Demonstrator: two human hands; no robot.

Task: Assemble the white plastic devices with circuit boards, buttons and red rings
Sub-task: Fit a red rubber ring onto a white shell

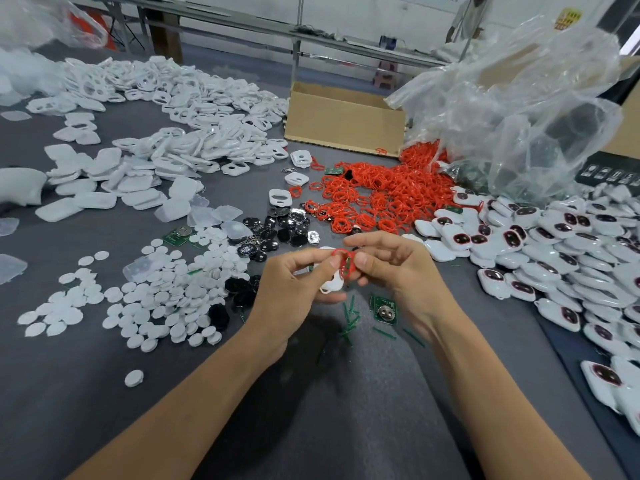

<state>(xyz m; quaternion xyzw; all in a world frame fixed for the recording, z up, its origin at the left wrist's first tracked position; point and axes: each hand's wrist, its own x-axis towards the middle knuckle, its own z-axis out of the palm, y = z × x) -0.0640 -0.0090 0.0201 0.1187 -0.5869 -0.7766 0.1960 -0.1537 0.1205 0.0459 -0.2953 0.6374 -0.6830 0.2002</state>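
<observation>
My left hand (pixel 298 282) holds a white plastic shell (pixel 331 284) in its curled fingers above the grey table. Both thumbs meet on a red ring (pixel 344 262) that lies on top of the shell. My right hand (pixel 391 261) pinches the ring's right side. A green circuit board (pixel 383 310) with a round battery holder lies on the table just below my right hand. A big heap of red rings (pixel 377 192) lies straight behind my hands. Black and chrome buttons (pixel 280 230) are scattered to the left of that heap.
White shells (pixel 180 109) pile up across the back left. Round white discs (pixel 156 299) cover the near left. Finished white devices (pixel 561 258) fill the right side. A cardboard box (pixel 343 119) and a clear plastic bag (pixel 519 109) stand behind. Green strips (pixel 351 320) litter the table.
</observation>
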